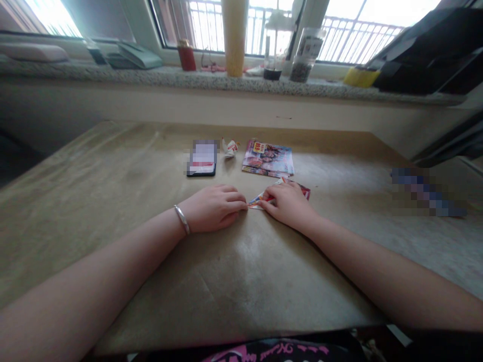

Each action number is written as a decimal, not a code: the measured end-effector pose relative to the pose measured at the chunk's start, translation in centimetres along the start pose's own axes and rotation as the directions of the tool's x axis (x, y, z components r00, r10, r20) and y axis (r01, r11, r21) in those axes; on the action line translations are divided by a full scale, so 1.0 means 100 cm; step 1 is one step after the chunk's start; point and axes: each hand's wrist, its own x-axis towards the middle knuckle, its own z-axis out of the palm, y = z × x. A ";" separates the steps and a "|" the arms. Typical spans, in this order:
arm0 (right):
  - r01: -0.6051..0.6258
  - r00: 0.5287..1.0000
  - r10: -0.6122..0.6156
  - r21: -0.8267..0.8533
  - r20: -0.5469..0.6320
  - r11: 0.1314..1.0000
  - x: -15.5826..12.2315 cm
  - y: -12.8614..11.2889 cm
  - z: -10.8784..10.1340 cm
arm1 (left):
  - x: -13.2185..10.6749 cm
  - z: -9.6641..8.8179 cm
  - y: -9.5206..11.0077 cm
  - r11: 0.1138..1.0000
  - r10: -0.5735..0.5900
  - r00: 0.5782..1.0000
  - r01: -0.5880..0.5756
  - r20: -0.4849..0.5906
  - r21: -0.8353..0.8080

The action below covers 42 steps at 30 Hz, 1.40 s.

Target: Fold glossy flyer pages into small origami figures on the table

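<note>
A folded piece of printed paper (255, 203), white with red and blue, lies on the table between my hands. My left hand (217, 207), with a silver bracelet at the wrist, has its fingers closed at the paper's left tip. Across the rest of the paper lies my right hand (289, 203), thumb and fingers pressing it down; a dark red corner shows past its far side. Just beyond is a stack of colourful printed sheets (269, 158). To the left of the stack sit a crumpled paper piece (230, 148) and a phone (203, 158) with a blurred screen.
The table (211, 281) meets the wall under a granite windowsill (143, 78). On the sill stand a red container (186, 56), a tall yellow cylinder (234, 40), a clear cup (304, 55) and a black bag (426, 55). A blurred long object (426, 193) lies at the right.
</note>
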 end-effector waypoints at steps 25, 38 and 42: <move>-0.022 1.000 0.022 0.032 -0.003 0.999 0.000 -0.001 -0.001 | -0.011 0.001 -0.006 0.993 -0.083 0.995 0.078 -0.052 -0.087; 0.078 0.993 -0.069 0.089 -0.097 0.993 -0.002 -0.005 0.003 | -0.007 0.006 0.001 0.999 -0.040 0.999 0.041 -0.035 0.028; 0.177 0.977 -0.171 0.038 -0.127 0.984 -0.005 -0.004 0.001 | -0.006 0.004 0.006 0.997 -0.061 0.998 0.062 -0.011 0.053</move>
